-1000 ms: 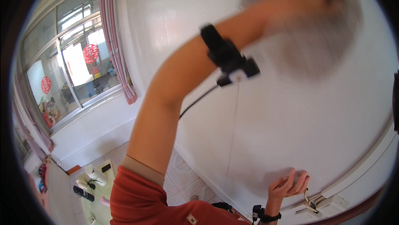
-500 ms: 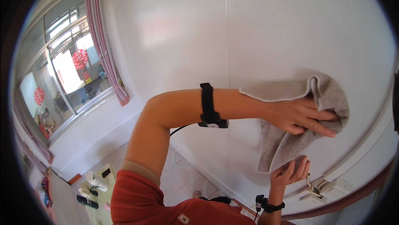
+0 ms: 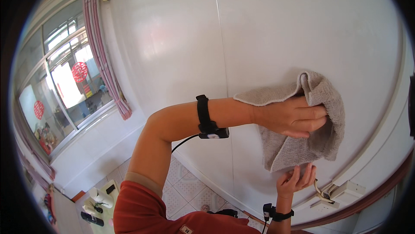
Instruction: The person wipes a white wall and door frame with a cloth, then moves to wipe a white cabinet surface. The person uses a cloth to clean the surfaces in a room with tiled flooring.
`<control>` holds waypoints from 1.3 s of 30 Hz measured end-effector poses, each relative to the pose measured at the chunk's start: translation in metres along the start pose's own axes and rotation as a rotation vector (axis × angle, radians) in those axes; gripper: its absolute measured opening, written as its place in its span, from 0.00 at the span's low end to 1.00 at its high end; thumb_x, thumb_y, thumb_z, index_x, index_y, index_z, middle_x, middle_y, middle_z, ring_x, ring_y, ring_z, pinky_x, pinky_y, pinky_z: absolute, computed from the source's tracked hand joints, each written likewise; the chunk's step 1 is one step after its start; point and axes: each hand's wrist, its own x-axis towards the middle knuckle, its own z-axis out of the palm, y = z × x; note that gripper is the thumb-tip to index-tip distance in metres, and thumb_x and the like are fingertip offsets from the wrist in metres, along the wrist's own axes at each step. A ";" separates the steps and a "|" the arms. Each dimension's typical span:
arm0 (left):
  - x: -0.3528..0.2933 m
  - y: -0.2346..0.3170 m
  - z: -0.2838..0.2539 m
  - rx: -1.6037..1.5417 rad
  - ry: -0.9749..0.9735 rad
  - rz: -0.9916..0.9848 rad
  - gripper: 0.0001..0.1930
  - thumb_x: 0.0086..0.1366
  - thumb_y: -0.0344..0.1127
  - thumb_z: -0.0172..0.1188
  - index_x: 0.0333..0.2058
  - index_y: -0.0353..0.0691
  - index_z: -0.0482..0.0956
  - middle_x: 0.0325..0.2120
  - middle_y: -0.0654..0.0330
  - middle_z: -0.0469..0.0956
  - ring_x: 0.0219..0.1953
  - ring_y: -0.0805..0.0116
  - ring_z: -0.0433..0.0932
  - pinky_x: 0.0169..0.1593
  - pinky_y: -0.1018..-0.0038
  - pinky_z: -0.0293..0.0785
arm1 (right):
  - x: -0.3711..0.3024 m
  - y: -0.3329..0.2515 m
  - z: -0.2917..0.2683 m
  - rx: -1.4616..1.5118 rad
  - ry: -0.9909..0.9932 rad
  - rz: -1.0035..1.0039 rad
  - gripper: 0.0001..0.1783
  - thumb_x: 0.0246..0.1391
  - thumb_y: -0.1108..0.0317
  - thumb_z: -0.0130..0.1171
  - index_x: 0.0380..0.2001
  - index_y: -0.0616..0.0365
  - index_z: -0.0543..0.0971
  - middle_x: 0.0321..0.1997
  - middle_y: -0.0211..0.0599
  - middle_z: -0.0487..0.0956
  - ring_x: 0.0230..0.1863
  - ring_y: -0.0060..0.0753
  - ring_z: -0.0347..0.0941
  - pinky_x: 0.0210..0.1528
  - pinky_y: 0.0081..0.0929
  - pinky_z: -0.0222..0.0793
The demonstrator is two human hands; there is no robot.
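A grey-beige towel (image 3: 285, 152) lies bunched against the white wall (image 3: 173, 61), with a fold standing up along its top. My left hand (image 3: 294, 115) reaches across from the left and grips the towel, fingers curled into its folds and their tips partly hidden. Just under the towel's lower edge is my right hand (image 3: 296, 181), its fingers apart and pointing up, holding nothing. Whether its fingertips touch the cloth, I cannot tell. Both forearms wear black straps with small devices.
White cable trunking with a socket box (image 3: 346, 193) and loose cables (image 3: 322, 194) sits low on the right. A window (image 3: 65, 78) with a pink curtain (image 3: 101, 39) is at the left. Below it stands a small table (image 3: 108, 189) holding bottles. The floor is tiled (image 3: 188, 186).
The towel and my left hand now appear further left, and my left fingers are curled more tightly into the cloth. My right hand stays below the towel. The view has shifted slightly.
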 end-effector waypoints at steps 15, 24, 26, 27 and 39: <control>-0.002 -0.179 -0.136 0.603 0.310 -0.473 0.33 0.72 0.49 0.42 0.66 0.27 0.55 0.65 0.33 0.55 0.68 0.38 0.53 0.70 0.49 0.45 | 0.006 -0.004 0.001 -0.030 -0.027 -0.021 0.22 0.55 0.78 0.44 0.52 0.61 0.76 0.67 0.55 0.64 0.68 0.60 0.56 0.64 0.54 0.56; -0.080 -0.149 -0.116 0.602 0.384 -0.877 0.35 0.67 0.39 0.53 0.66 0.23 0.53 0.68 0.34 0.48 0.70 0.37 0.46 0.72 0.56 0.44 | 0.006 -0.004 0.002 -0.071 -0.024 -0.024 0.22 0.57 0.77 0.45 0.55 0.60 0.75 0.67 0.53 0.65 0.69 0.55 0.57 0.65 0.48 0.57; -0.085 -0.137 -0.106 0.603 0.368 -0.939 0.34 0.67 0.37 0.51 0.66 0.24 0.53 0.68 0.36 0.49 0.70 0.36 0.46 0.72 0.56 0.43 | 0.005 -0.003 0.003 -0.076 -0.019 -0.022 0.22 0.57 0.76 0.45 0.55 0.60 0.76 0.67 0.52 0.65 0.68 0.55 0.57 0.63 0.47 0.59; -0.086 -0.133 -0.103 0.598 0.365 -0.946 0.34 0.66 0.37 0.52 0.66 0.25 0.53 0.68 0.36 0.49 0.71 0.36 0.45 0.72 0.55 0.42 | 0.009 -0.007 0.003 -0.101 0.001 -0.028 0.22 0.57 0.77 0.46 0.55 0.59 0.76 0.66 0.51 0.66 0.68 0.54 0.59 0.62 0.46 0.60; -0.094 -0.097 -0.071 0.572 0.271 -0.947 0.35 0.63 0.42 0.55 0.66 0.31 0.58 0.68 0.38 0.52 0.71 0.36 0.44 0.72 0.46 0.37 | 0.019 -0.014 0.001 -0.075 0.012 -0.052 0.23 0.54 0.80 0.48 0.54 0.60 0.77 0.64 0.47 0.69 0.67 0.49 0.62 0.65 0.45 0.62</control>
